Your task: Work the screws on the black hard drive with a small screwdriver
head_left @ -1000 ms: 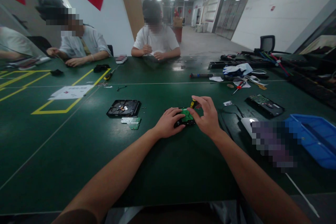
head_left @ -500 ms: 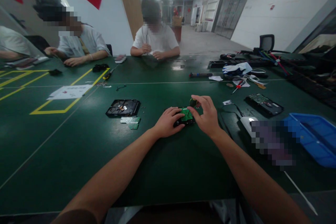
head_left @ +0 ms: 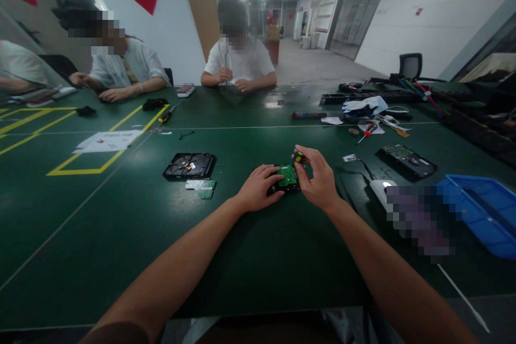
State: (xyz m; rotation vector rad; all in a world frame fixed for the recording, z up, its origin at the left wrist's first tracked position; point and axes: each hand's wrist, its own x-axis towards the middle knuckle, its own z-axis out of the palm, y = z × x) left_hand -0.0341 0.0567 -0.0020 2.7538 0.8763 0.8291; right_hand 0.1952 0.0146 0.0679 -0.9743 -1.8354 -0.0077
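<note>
A black hard drive [head_left: 285, 181] with a green circuit board on top lies on the green table [head_left: 258, 258] in front of me. My left hand [head_left: 258, 189] rests on the drive's left side, fingers curled over it and holding it down. My right hand [head_left: 318, 178] is closed round a small screwdriver [head_left: 298, 158] with a yellow and black handle, held upright over the board's right edge.
An opened hard drive [head_left: 189, 165] and a loose circuit board [head_left: 201, 188] lie to the left. Another drive [head_left: 406, 160], a blue tray [head_left: 484, 209] and tools sit to the right. Two people sit across the table, a paper sheet [head_left: 108, 141] near them.
My right hand has shifted slightly and tipped the screwdriver more upright over the board. My left hand has stayed on the drive.
</note>
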